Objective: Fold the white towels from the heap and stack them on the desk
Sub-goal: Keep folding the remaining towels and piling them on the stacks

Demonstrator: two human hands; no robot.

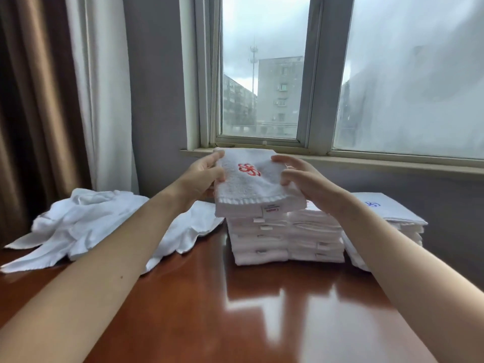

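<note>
A folded white towel [251, 187] with a red emblem sits atop the left stack of folded towels [259, 242]. My left hand [204, 176] grips its left edge, thumb on top. My right hand [301, 179] holds its right edge with curled fingers. A second stack of folded towels [317, 237] stands right beside the first. A third stack [392, 216], topped by a towel with a blue emblem, lies further right. The heap of unfolded white towels [86, 221] spreads over the desk's left side, partly hidden by my left forearm.
The glossy brown desk [248, 310] runs toward me. Behind the stacks are a grey wall and a window sill [366, 161]. Brown and white curtains [65, 100] hang at the left.
</note>
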